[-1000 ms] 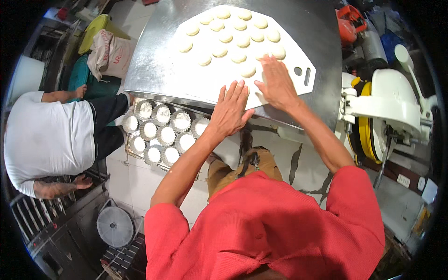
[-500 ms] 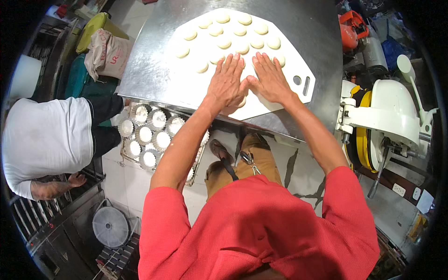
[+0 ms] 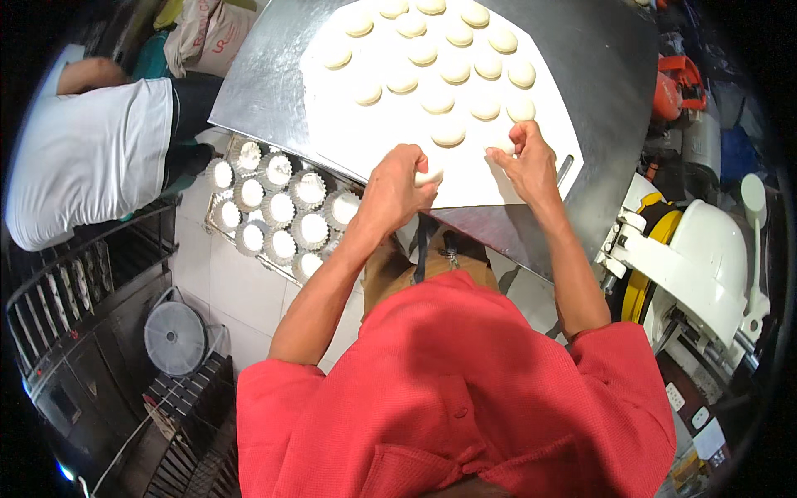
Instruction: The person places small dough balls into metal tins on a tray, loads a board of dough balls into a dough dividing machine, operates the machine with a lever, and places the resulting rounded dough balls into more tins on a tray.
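Near the front edge of the surface [image 3: 270, 87], the left hand [image 3: 396, 184] has fingers clamped on a dough round [image 3: 429, 175] over the white board [image 3: 332, 124]; the right hand [image 3: 531, 163] pinches a second round [image 3: 498, 146].

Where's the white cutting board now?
In the head view, the white cutting board lies upper centre on the metal table, beneath the dough rounds, with left hand and right hand at its near side.

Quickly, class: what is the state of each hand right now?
Left hand: closed, holding a dough round.
Right hand: closed, fingers around a second dough round.
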The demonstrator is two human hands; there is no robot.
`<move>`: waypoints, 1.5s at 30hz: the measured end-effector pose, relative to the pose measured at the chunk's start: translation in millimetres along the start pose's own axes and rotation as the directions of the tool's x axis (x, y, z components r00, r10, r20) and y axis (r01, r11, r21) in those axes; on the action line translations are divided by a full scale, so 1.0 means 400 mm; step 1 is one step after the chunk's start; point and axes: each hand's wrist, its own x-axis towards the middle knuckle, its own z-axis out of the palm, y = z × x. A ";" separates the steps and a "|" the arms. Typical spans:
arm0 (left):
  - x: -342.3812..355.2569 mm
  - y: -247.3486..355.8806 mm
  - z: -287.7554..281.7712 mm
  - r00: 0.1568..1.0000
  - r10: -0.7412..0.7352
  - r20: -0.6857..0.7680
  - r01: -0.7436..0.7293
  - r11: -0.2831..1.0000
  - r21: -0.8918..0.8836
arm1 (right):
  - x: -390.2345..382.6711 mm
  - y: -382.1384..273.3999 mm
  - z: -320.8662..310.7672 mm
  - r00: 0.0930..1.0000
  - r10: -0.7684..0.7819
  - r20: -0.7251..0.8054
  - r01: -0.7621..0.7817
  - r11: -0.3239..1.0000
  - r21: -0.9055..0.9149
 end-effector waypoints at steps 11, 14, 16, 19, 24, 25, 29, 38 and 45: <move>0.170 0.033 0.061 0.965 -0.214 -0.153 0.180 0.961 -0.210 | 0.144 0.021 -0.067 0.896 0.006 0.443 -0.341 0.647 0.682; 0.195 0.038 0.072 0.955 -0.259 -0.146 0.257 0.966 -0.031 | 0.207 -0.015 -0.038 0.968 -0.233 0.093 0.236 0.971 -0.030; 0.189 0.046 0.067 0.951 -0.285 -0.123 0.280 0.958 -0.056 | 0.218 -0.012 -0.028 0.965 -0.206 0.161 0.228 0.965 -0.134; 0.152 0.053 0.079 0.932 -0.319 -0.172 0.296 0.944 -0.146 | 0.218 0.006 0.001 0.932 -0.250 0.262 0.308 0.927 -0.212; 0.081 0.048 0.081 0.935 -0.330 -0.128 0.312 0.939 -0.145 | 0.158 -0.016 -0.007 0.923 -0.204 0.327 0.233 0.971 -0.053; 0.046 0.043 0.085 0.922 -0.298 -0.246 0.256 0.948 -0.191 | 0.135 -0.059 -0.006 0.928 -0.245 0.282 0.291 0.947 -0.135; -0.130 -0.004 0.015 0.886 -0.283 -0.368 0.116 0.903 -0.414 | 0.062 -0.163 0.021 0.945 -0.202 0.259 0.210 0.978 -0.001; -0.745 -0.552 -0.057 0.501 -0.786 -0.362 0.663 0.618 -0.423 | -0.304 -0.403 0.633 0.535 -0.543 0.648 0.607 0.780 0.153; -0.832 -0.810 0.004 0.578 -0.795 -0.184 0.775 0.605 -0.179 | -0.389 -0.310 1.109 0.369 -0.489 0.791 0.746 0.663 0.061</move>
